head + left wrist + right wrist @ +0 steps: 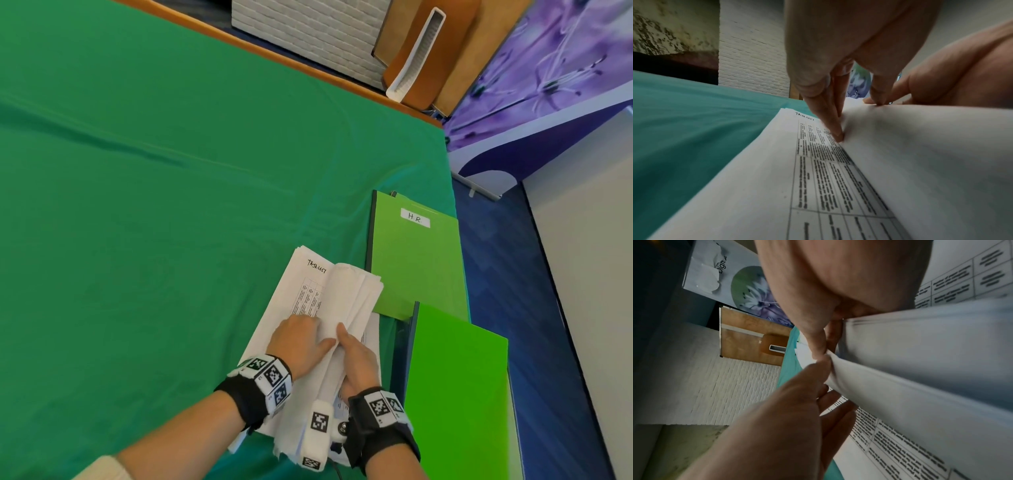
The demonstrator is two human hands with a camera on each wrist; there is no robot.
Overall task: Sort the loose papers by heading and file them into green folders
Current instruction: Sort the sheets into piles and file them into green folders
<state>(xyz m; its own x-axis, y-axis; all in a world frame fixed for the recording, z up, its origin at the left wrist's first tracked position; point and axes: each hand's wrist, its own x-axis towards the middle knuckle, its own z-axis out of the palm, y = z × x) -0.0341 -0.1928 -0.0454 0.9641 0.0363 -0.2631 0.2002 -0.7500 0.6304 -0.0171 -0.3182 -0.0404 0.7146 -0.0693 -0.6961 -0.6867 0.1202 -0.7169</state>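
While the left hand [298,339] presses the papers [310,291], the right hand [356,356] grips lifted sheets.

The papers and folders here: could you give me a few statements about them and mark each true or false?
1. The far green folder bears a label reading H.R. True.
2. The near green folder lies open with papers inside. False: it is closed.
3. The exposed sheet is headed Tasklist by hand. True.
4. The right hand rests idle on the tablecloth. False: it grips lifted sheets of the paper stack.
5. The left hand touches the papers. True.
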